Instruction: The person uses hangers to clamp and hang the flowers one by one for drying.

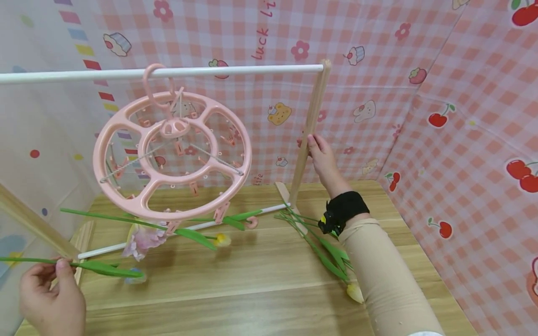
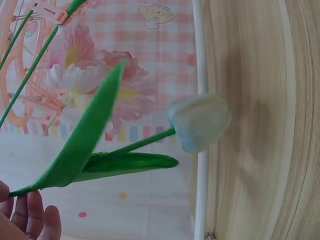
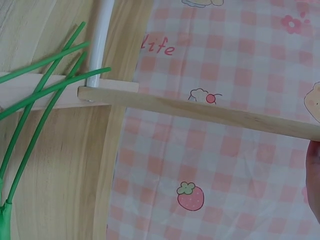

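My left hand [image 1: 54, 298], at the lower left, pinches the green stem of a white-and-blue artificial tulip [image 2: 200, 122] between thumb and fingers. Its bloom points right, over the table, in the head view. With my right hand [image 1: 325, 163] I grip the right wooden post [image 1: 308, 130] of a drying rack partway up. From the rack's white top bar [image 1: 252, 70] hangs a round pink clip hanger [image 1: 174, 127]. A pink ruffled flower [image 1: 145, 240] and a yellow tulip [image 1: 222, 240] hang at its lower edge, by pink clips [image 1: 220, 213].
Several tulips lie on the wooden table [image 1: 235, 298] at the right, one with a pale yellow bloom [image 1: 355, 293], their stem ends crossing by the post's foot. A lower white bar [image 1: 105, 249] joins the posts. Pink checked cloth [image 1: 378, 60] covers the walls behind and at the right.
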Tool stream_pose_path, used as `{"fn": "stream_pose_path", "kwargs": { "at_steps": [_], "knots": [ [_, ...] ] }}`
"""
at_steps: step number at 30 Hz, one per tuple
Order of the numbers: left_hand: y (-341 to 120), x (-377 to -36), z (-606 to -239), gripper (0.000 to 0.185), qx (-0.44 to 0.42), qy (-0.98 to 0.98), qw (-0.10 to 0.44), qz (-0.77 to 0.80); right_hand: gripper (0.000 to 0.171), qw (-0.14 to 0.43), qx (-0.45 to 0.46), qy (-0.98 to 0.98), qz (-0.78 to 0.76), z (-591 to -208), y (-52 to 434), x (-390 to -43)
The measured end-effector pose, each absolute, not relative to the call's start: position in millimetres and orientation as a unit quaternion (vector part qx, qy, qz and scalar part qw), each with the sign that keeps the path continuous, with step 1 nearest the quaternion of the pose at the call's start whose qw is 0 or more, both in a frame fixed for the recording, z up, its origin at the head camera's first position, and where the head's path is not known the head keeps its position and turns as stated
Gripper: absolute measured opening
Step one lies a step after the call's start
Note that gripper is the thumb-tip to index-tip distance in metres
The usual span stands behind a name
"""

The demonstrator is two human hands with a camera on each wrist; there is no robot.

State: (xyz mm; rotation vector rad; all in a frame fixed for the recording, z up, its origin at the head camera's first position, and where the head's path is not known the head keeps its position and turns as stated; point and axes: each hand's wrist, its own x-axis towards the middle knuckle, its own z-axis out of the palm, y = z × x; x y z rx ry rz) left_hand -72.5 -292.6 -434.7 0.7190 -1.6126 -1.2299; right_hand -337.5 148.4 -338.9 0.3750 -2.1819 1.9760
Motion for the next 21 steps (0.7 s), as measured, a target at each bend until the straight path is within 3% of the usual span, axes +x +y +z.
{"fn": "stream_pose_path", "kwargs": {
  "at_steps": [13,21],
  "knots": [
    [-293.5,-73.7,-434.9,0.008,0.281,-0.653,0.491,-0.503,0.045,0.112,0.109,-0.707,0.690,-346.3,142.9,-339.9],
    [-287.4,-72.2,-431.7,0.007,0.261,-0.643,0.490,-0.528,0.062,0.165,0.077,-0.651,0.737,-361.0,134.4,-330.9]
  ]
}}
